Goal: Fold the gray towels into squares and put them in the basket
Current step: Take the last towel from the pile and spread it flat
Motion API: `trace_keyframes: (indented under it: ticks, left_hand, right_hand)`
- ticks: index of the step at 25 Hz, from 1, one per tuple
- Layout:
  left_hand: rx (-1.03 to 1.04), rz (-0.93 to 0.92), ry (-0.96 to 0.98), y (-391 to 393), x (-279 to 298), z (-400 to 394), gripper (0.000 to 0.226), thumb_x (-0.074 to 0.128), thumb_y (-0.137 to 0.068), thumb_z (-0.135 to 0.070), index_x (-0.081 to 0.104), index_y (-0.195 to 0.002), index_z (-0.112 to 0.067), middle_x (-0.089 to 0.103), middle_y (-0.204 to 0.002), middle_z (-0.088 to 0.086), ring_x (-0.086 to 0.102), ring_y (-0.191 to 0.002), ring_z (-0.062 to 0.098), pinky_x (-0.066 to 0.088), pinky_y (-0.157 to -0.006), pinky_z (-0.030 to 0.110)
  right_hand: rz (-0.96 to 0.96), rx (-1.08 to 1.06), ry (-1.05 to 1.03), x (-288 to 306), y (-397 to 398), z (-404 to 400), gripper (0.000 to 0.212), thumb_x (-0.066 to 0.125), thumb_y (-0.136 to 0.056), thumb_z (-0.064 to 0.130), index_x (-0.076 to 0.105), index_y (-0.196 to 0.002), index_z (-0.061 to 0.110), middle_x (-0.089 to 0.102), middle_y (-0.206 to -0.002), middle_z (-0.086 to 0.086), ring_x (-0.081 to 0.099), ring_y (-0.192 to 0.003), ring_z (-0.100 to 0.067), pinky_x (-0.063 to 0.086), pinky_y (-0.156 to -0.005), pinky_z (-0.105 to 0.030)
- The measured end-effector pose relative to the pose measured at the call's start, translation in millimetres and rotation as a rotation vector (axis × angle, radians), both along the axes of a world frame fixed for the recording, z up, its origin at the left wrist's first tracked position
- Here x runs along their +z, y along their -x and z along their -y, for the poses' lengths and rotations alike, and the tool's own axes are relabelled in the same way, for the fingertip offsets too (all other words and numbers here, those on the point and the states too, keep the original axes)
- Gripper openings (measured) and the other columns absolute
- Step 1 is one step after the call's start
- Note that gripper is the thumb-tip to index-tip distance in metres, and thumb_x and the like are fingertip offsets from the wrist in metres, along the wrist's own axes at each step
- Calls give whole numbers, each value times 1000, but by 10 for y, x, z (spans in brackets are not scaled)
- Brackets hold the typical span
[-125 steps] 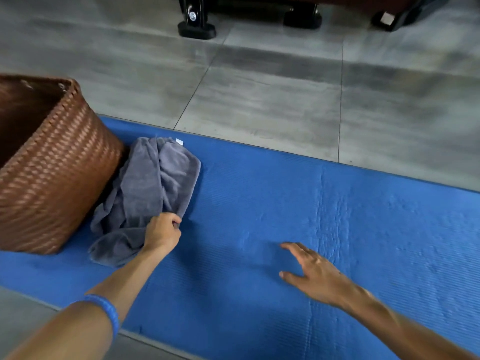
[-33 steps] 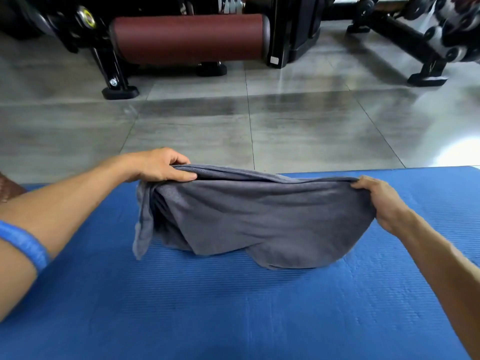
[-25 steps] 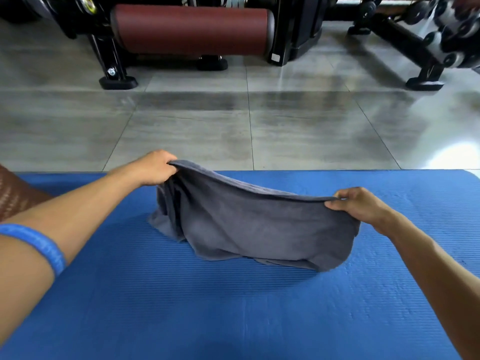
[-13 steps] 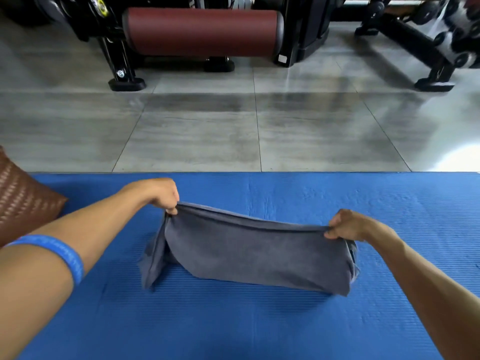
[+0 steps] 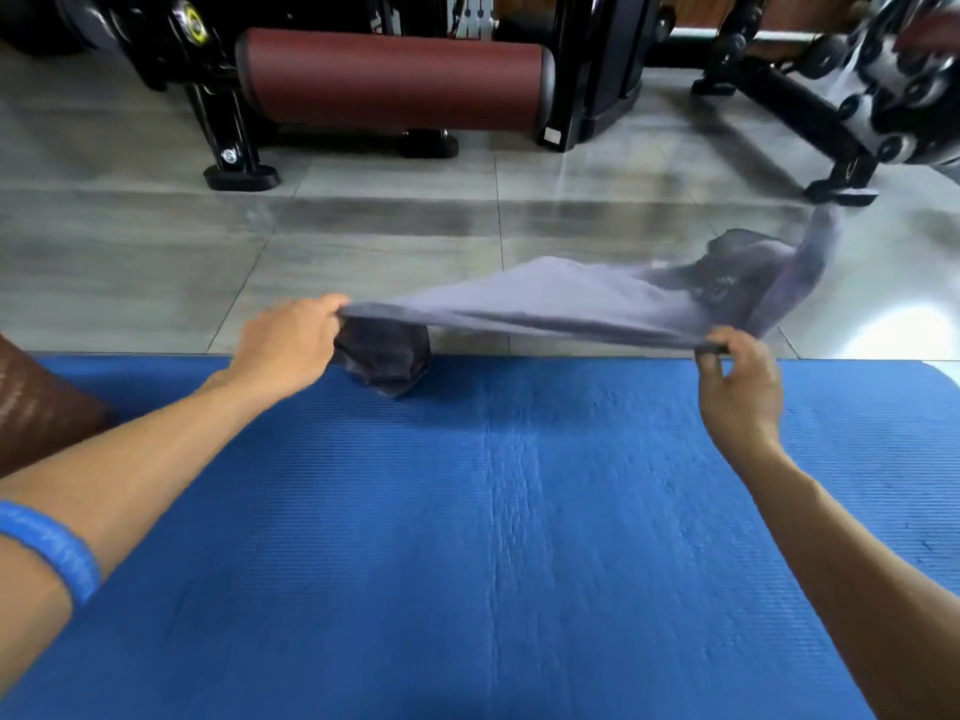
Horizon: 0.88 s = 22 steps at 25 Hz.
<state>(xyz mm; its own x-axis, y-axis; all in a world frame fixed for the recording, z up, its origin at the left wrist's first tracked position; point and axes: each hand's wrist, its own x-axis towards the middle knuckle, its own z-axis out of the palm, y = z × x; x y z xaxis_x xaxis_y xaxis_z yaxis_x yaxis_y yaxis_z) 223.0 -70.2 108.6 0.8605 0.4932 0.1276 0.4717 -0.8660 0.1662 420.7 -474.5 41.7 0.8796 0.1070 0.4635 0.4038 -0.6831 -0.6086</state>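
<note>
The gray towel (image 5: pixel 561 304) is in the air above the far edge of the blue mat (image 5: pixel 509 537), stretched out between 2 hands. The left hand (image 5: pixel 283 345) grips the towel's near-left end, its fingers (image 5: pixel 324 309) curled over the cloth and clamped on it. The right hand (image 5: pixel 740 387) pinches the near-right end, with its fingers (image 5: pixel 709 363) and thumb closed on the hem. The near edge of the towel runs almost straight from one hand to the other, well clear of the mat.

The rest of the cloth billows away from the person over the gray tiled floor (image 5: pixel 363 241). Its far-right part is flung up and blurred, so its exact shape cannot be told. A dark bunch of the cloth hangs below the left hand; whether it touches the mat's far edge cannot be told.

The brown woven basket (image 5: pixel 31 402) shows only in part at the left edge, on the mat near the left forearm and well apart from the towel. A blue band (image 5: pixel 57 548) sits round the left forearm.

Across the floor on the far side stands black gym equipment (image 5: pixel 218 96) with a dark red padded roller (image 5: pixel 395 77). More black frames (image 5: pixel 810 111) stand at the far right.
</note>
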Motion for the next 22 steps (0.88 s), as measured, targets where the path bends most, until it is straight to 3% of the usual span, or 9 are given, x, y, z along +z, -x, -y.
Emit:
trace_keyframes:
  ticks: [3, 6, 9, 11, 14, 17, 20, 22]
  left_hand:
    - [-178, -417, -159, 251, -349, 45, 19, 42, -97, -15, 59, -97, -24, 65, -90, 2, 60, -80, 27, 50, -66, 39]
    - [-351, -474, -110, 497, -786, 275, 18, 42, -101, -28, 59, -96, -26, 54, -99, -5, 52, -96, 18, 47, -68, 36]
    - [-412, -520, -70, 640, -1278, 558, 26, 41, -103, -39, 62, -103, -24, 52, -109, -4, 48, -106, 19, 39, -78, 31]
    - [-418, -589, 84, 691, -1493, 686, 22, 43, -102, -38, 57, -92, -24, 60, -99, -3, 56, -95, 22, 44, -79, 36]
    - [-483, -726, 396, 764, -1604, 839, 22, 47, -99, -38, 48, -82, -25, 54, -78, -7, 52, -78, 20, 41, -67, 36]
    - [-418, -642, 498, 812, -1676, 864, 13, 48, -95, -39, 54, -90, -28, 62, -86, -9, 56, -83, 18, 45, -71, 35]
    - [-11, -389, 390, 824, -1764, 675, 10, 48, -93, -29, 55, -98, -23, 65, -102, 1, 59, -93, 27, 44, -72, 35]
    - [233, -347, 414, 866, -1814, 509, 19, 47, -91, -19, 53, -109, -18, 63, -114, 7, 58, -105, 31, 43, -78, 37]
  right_hand:
    - [-201, -22, 403, -552, 278, 228, 9, 58, -91, 14, 64, -90, 8, 67, -94, -19, 56, -98, -41, 43, -77, -44]
    - [-468, -70, 792, -869, 562, 427, 18, 52, -92, 21, 64, -103, 15, 69, -103, -14, 53, -106, -35, 39, -80, -40]
    - [-502, -7, 1081, -974, 726, 579, 26, 50, -92, 26, 60, -115, 20, 68, -113, -3, 56, -111, -27, 41, -85, -37]
    - [-531, -7, 1244, -973, 761, 696, 29, 49, -90, 26, 59, -118, 25, 67, -117, 3, 59, -113, -22, 43, -88, -34]
    - [-737, -54, 1432, -968, 831, 827, 35, 50, -86, 22, 63, -117, 32, 68, -114, 12, 65, -108, -15, 46, -85, -32]
    - [-715, 113, 1435, -1033, 938, 571, 32, 49, -84, 31, 64, -111, 35, 68, -112, 18, 65, -108, -10, 44, -82, -29]
    - [-561, 451, 1207, -1160, 1111, -29, 23, 49, -84, 29, 58, -105, 27, 69, -108, 8, 65, -107, -19, 47, -84, -31]
    - [-624, 687, 990, -1191, 1315, -453, 24, 50, -86, 25, 56, -109, 26, 66, -115, 6, 62, -111, -22, 49, -90, -35]
